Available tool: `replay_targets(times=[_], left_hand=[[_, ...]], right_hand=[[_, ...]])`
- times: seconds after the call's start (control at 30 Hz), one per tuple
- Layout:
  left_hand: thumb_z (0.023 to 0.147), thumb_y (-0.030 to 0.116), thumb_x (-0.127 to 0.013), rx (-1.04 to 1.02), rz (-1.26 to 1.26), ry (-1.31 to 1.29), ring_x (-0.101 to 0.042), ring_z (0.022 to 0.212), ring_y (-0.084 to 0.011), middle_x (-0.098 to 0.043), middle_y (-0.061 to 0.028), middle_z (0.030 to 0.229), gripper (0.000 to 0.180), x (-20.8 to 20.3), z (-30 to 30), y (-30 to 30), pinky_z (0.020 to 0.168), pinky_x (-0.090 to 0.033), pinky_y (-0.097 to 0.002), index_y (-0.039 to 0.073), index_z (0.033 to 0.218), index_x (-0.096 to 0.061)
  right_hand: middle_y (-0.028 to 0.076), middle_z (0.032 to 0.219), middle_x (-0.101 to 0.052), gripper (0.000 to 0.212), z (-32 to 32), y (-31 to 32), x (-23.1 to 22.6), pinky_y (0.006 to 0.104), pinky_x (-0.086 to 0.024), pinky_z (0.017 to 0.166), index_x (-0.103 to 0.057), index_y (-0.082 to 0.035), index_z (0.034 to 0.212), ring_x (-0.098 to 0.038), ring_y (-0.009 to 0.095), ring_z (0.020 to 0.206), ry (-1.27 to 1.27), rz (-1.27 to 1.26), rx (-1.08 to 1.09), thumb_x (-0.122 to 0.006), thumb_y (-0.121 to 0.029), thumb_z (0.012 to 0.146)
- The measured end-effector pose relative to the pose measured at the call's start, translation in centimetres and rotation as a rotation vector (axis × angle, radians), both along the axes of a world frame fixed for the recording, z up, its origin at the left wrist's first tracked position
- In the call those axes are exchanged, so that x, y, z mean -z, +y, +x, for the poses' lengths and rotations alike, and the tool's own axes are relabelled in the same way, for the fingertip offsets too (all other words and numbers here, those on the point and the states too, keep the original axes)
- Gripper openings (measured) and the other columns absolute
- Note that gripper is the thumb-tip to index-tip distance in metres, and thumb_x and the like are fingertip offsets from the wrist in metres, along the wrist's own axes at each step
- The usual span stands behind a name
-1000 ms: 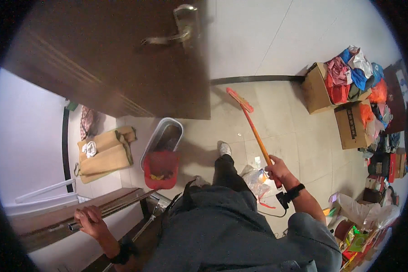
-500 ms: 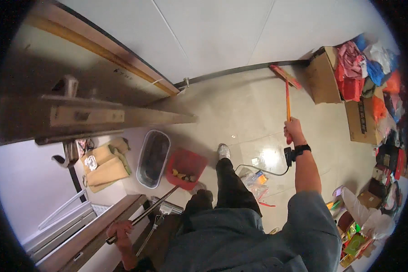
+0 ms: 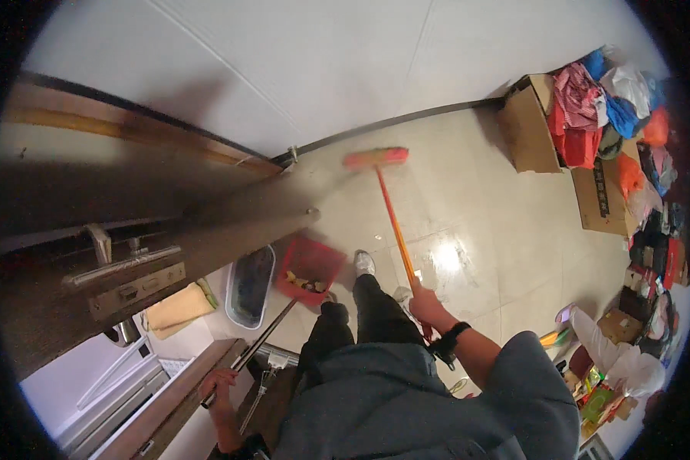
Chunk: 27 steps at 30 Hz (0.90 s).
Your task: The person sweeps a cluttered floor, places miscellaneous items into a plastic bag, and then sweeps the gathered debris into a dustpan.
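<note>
My right hand (image 3: 431, 308) is closed round the orange handle of a broom (image 3: 399, 234). The red broom head (image 3: 376, 157) is blurred, over the tiles near the far wall. At the lower left, my left hand (image 3: 218, 381) grips the dark end of a long-handled dustpan. Its red pan (image 3: 314, 257) lies on the floor left of my shoe, with yellowish bits of debris (image 3: 305, 284) inside. The broom head is apart from the pan, beyond it and to the right.
A dark wooden door (image 3: 207, 245) with a metal lever stands at left. Beside the pan is a clear plastic tub (image 3: 251, 287). Cardboard boxes (image 3: 530, 130) with cloth and bags line the right, along with more clutter (image 3: 613, 368). My shoe (image 3: 364, 263) is mid-floor.
The broom head has swept left from beside the boxes. My right hand has come left and closer to my body. My left hand keeps its hold on the dustpan.
</note>
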<state>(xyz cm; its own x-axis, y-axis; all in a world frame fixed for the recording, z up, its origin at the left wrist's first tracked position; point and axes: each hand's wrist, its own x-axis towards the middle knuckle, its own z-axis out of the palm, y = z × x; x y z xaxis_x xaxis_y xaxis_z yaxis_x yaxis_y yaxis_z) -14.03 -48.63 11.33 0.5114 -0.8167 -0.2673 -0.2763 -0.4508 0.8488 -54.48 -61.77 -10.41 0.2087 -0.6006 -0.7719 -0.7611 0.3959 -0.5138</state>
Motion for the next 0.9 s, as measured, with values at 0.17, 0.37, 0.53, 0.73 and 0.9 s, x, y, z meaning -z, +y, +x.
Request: replay_targets(times=[0.17,0.37,0.53,0.73,0.9], left_hand=[[0.08,0.008,-0.05,0.125,0.236,-0.068,-0.055,0.073,-0.0193,-0.058,-0.0113,0.075,0.016,-0.3,-0.3,-2.8,0.072,-0.043,-0.0305,0.0,0.066,-0.05],[0.078,0.002,-0.051,0.204,0.101,-0.019,-0.055,0.076,-0.0186,-0.059,-0.0101,0.078,0.008,1.3,0.4,-2.1,0.073,-0.043,-0.0298,0.0,0.071,-0.055],[0.079,0.002,-0.05,0.28,0.157,0.094,-0.055,0.076,-0.018,-0.06,-0.0105,0.079,0.009,4.9,0.8,-2.1,0.071,-0.043,-0.0281,0.0,0.071,-0.055],[0.079,0.005,-0.052,0.312,0.116,0.083,-0.053,0.073,-0.0167,-0.06,-0.01,0.078,0.009,5.6,0.7,-2.4,0.069,-0.041,-0.0281,0.0,0.072,-0.054],[0.078,0.005,-0.053,0.234,0.142,0.06,-0.053,0.071,-0.0159,-0.061,-0.0089,0.078,0.007,7.0,0.8,-0.8,0.067,-0.042,-0.0284,0.001,0.073,-0.056]], right_hand=[[0.029,0.086,-0.058,0.053,-5.3,3.8,-4.0,0.0461,-0.047,0.069,-0.033,-0.004,0.127,-0.058,0.041,0.082,0.069,-0.007,-0.026,-0.048,-0.01,0.076],[0.023,0.079,-0.06,0.042,-6.0,2.3,-7.2,0.0448,-0.048,0.065,-0.047,-0.002,0.117,-0.061,0.035,0.074,0.038,-0.089,0.125,-0.051,-0.015,0.078],[0.015,0.058,-0.055,0.023,-11.0,-4.4,5.3,0.037,-0.046,0.04,-0.047,-0.003,0.103,-0.056,0.026,0.046,0.222,-0.289,0.1,-0.042,-0.017,0.086],[0.018,0.063,-0.058,0.033,-12.4,8.1,5.2,0.0415,-0.047,0.046,-0.045,-0.002,0.113,-0.057,0.029,0.049,0.274,-0.265,-0.065,-0.038,-0.023,0.089],[0.009,0.059,-0.055,0.042,-10.6,15.0,-7.9,0.033,-0.046,0.043,-0.041,-0.008,0.126,-0.054,0.018,0.048,0.184,0.202,0.158,-0.048,-0.015,0.085]])
